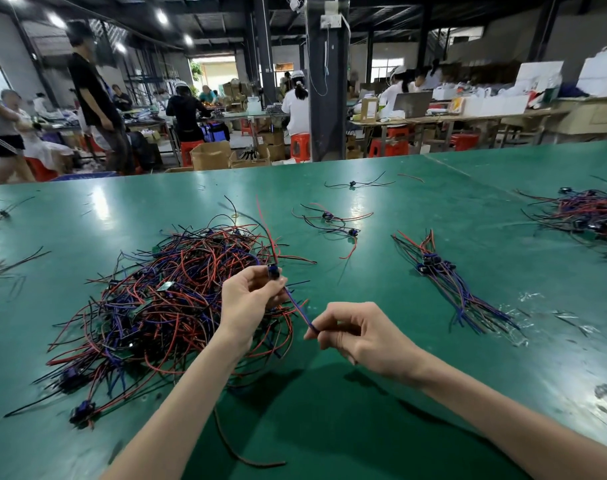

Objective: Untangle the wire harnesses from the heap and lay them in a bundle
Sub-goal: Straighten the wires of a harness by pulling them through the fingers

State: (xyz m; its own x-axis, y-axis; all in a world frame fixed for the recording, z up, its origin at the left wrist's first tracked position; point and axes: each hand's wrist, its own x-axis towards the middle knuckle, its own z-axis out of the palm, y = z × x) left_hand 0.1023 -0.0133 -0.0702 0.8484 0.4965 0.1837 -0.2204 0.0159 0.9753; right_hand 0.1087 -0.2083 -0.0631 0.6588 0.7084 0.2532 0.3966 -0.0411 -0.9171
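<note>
A tangled heap (163, 303) of red, blue and black wire harnesses lies on the green table (381, 393), left of centre. My left hand (250, 303) is raised over the heap's right edge and pinches the dark connector (273, 271) of one wire harness. That harness's red wire rises away from the connector, and its blue wire (300, 308) runs down to my right hand (357, 334), which pinches the wire's end. A laid-out bundle (444, 275) of harnesses rests on the table to the right, clear of both hands.
Loose harnesses (333, 220) lie beyond the heap, with one more (352, 183) near the far edge. A second heap (586, 216) sits at the far right. Clear plastic scraps (537, 317) lie near the bundle. A stray dark wire (239, 448) curls between my forearms. People work at benches behind.
</note>
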